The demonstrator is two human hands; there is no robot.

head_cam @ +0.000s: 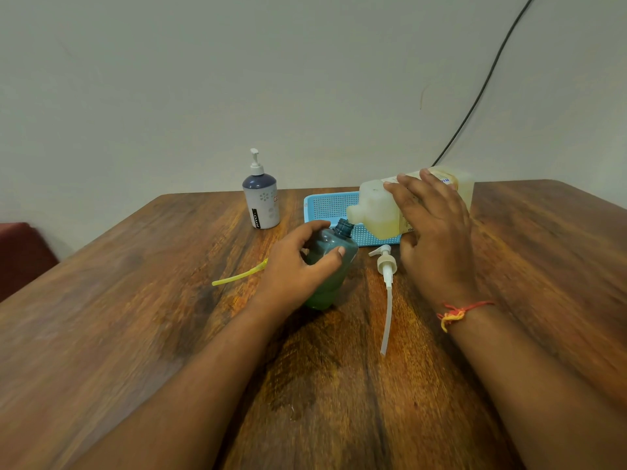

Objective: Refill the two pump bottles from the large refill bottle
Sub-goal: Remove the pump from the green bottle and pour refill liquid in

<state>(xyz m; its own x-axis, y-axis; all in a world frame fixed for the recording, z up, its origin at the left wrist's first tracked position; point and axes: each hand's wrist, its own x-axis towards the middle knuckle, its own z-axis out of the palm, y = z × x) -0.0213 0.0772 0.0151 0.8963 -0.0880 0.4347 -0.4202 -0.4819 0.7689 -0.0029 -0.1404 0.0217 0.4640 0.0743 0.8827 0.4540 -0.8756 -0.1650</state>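
My left hand (298,266) grips a green pump bottle (334,262) that stands uncapped on the table, its threaded neck leaning toward the right. My right hand (436,232) holds the large translucent refill bottle (376,205) tipped on its side, yellowish liquid inside, its spout just above and right of the green bottle's neck. The removed white pump head (386,266) with its long dip tube lies on the table between my hands. A second pump bottle (261,201), white and dark blue with its pump on, stands upright at the back left.
A light blue perforated tray (330,206) lies behind the bottles, partly hidden by the refill bottle. A yellow tube (237,275) lies left of my left hand. A black cable (481,89) runs down the wall. A red seat (20,256) is at far left.
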